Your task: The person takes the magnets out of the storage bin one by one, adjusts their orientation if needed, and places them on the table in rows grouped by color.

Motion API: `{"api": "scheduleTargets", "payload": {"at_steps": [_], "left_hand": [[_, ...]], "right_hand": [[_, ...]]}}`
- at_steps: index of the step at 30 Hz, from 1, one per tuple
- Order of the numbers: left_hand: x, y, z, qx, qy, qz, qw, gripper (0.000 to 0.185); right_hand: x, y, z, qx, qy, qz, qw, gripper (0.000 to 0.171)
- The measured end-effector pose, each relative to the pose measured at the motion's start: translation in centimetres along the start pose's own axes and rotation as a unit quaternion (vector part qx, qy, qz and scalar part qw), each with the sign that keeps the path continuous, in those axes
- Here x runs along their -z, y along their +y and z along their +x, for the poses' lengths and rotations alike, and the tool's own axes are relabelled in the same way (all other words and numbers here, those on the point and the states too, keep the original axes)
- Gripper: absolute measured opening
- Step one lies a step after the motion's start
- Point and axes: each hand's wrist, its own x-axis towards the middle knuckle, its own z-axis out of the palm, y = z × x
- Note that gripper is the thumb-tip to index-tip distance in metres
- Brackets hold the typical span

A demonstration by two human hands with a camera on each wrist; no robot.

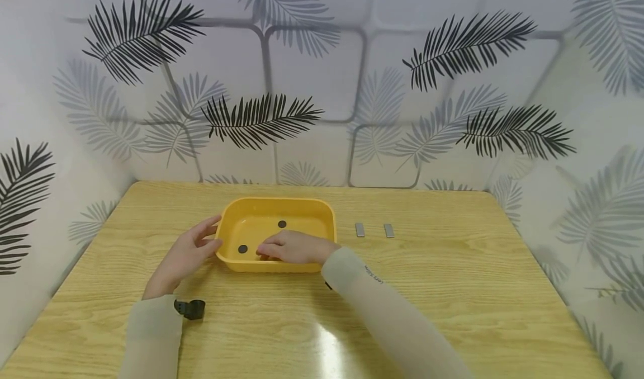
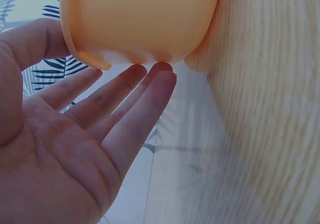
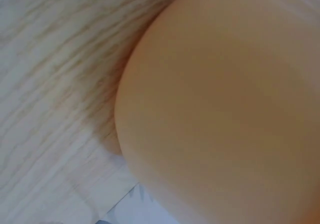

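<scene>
A yellow plastic basin [image 1: 276, 201] stands on the wooden table, two small black discs [image 1: 243, 249] lying apart on its floor. My left hand [image 1: 193, 250] is at its left end; in the left wrist view, the fairly straight fingers [image 2: 135, 114] touch the side wall and the thumb reaches the rim. Over the near wall, my right hand [image 1: 289, 246] reaches into the basin with fingers pointing down near the front left disc. I cannot tell whether it holds anything, as its fingertips are hidden. The basin's outer wall [image 3: 215, 98] fills most of the right wrist view.
Two small grey rectangular pieces [image 1: 359, 230] lie side by side on the table, right of the basin. Behind the table [image 1: 453, 289] rises a wall [image 1: 312, 77] with leaf-patterned covering. A black wrist device [image 1: 191, 309] sits at the left sleeve.
</scene>
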Motion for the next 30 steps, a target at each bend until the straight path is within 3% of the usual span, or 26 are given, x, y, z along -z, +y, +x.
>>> {"api": "scheduleTargets", "payload": {"at_steps": [15, 23, 30], "left_hand": [[0.1, -0.2, 0.0, 0.005, -0.001, 0.0, 1.0, 0.066], [0.0, 0.1, -0.1, -0.004, -0.003, 0.0, 1.0, 0.066], [0.2, 0.0, -0.2, 0.008, -0.004, 0.005, 1.0, 0.067]], "right_hand": [[0.3, 0.6, -0.1, 0.014, 0.0, -0.041, 0.999, 0.044], [0.8, 1.1, -0.5, 0.021, -0.004, 0.024, 0.999, 0.043], [0.9, 1.5, -0.6, 0.03, -0.012, 0.01, 0.999, 0.035]]}}
